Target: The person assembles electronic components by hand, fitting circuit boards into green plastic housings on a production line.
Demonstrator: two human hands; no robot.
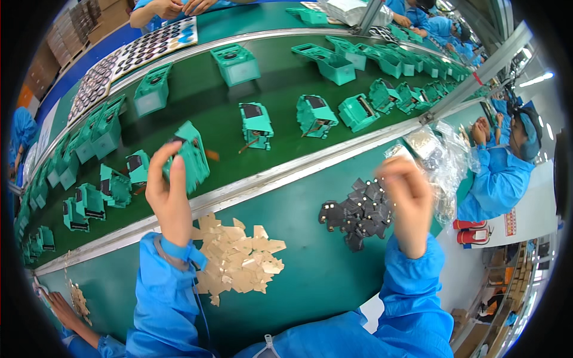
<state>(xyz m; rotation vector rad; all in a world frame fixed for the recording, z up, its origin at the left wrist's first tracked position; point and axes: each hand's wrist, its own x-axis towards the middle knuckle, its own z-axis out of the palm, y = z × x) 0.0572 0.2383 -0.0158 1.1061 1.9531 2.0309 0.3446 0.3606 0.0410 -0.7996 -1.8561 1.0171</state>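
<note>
My left hand (169,194) reaches over the near edge of the conveyor. Its thumb and fingers grip the side of a green plastic housing (196,161), which is tilted and slightly blurred. My right hand (409,200) hangs above the right end of the bench with its fingers curled together in a pinch. Whatever may be between those fingertips is hidden. Just left of it lies a heap of small black plastic pieces (358,215) with light spots. Between my forearms, a pile of flat tan pieces (242,256) spreads on the green bench (310,286).
Green housings, such as this one (256,125), stand in rows on the dark green conveyor (221,107). A metal rail (286,167) edges it. Clear plastic bags (441,161) lie at the right. A co-worker's hand (65,310) is at lower left; another person (498,173) sits at right.
</note>
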